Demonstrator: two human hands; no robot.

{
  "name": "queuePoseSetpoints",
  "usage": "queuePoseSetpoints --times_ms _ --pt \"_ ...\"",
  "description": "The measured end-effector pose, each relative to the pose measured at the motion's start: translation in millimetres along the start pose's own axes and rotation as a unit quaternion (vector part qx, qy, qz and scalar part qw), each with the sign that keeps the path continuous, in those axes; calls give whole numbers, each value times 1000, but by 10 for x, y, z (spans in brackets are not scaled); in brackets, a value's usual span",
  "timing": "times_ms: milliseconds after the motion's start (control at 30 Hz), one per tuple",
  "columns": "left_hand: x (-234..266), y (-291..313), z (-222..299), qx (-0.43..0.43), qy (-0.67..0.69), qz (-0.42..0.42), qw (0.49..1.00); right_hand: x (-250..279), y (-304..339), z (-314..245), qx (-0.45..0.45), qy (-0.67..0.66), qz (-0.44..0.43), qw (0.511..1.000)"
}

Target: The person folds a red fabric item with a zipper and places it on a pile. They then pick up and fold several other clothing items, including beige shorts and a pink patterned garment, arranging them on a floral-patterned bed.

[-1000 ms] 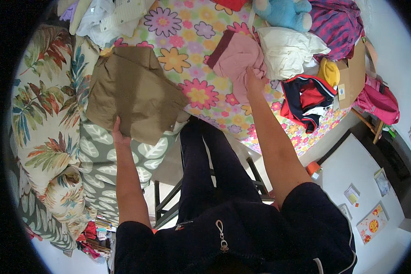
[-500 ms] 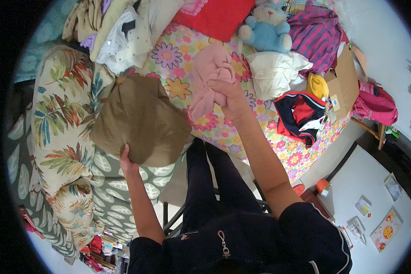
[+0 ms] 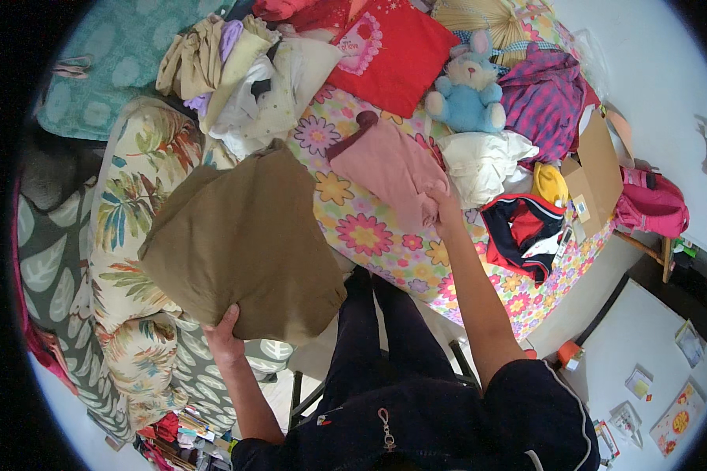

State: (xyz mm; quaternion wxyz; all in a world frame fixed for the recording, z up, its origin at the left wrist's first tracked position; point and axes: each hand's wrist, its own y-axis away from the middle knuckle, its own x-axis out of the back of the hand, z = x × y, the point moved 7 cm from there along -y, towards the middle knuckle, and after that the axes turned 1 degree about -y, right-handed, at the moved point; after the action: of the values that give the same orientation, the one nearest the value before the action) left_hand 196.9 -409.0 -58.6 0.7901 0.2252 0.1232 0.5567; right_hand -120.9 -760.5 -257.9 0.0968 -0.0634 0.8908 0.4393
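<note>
Clearly, the left hand [image 3: 225,339] grips the brown cloth [image 3: 243,243] by its near edge, thumb on top, fingers hidden; a light hold should spare it creases. Beyond, the right hand [image 3: 448,213] clamps the pink cloth [image 3: 393,169] by its bunched end over the flowered cover [image 3: 365,234]; even tension should avoid twisting.

My top [image 3: 463,420]: navy, nearly black, short sleeves!
Piping [image 3: 576,399]: thin and white, curving along my right sleeve!
Chest pull [image 3: 384,420]: pale loop, metal clasp!
Mark [image 3: 323,420]: tiny, red and white!
Trousers [image 3: 357,326]: dark too!
My fingers [image 3: 229,316]: bare!
</note>
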Motion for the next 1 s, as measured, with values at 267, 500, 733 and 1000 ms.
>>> queuePoseSetpoints --times_ms 267,500,733,1000 --pt "-573 -119 478 -1 -57 -66 996 -935 365 -1066 59 236 -161 957" --pt "-1141 -247 781 1 -100 -182 978 -250 349 -1536 79 335 -105 933" --pt "-2039 -474 1128 -8 -201 -324 924 246 187 -1183 178 306 -27 935" --pt "-3319 -986 1686 -47 -190 -469 861 -1234 -204 -806 -35 -180 -152 971"
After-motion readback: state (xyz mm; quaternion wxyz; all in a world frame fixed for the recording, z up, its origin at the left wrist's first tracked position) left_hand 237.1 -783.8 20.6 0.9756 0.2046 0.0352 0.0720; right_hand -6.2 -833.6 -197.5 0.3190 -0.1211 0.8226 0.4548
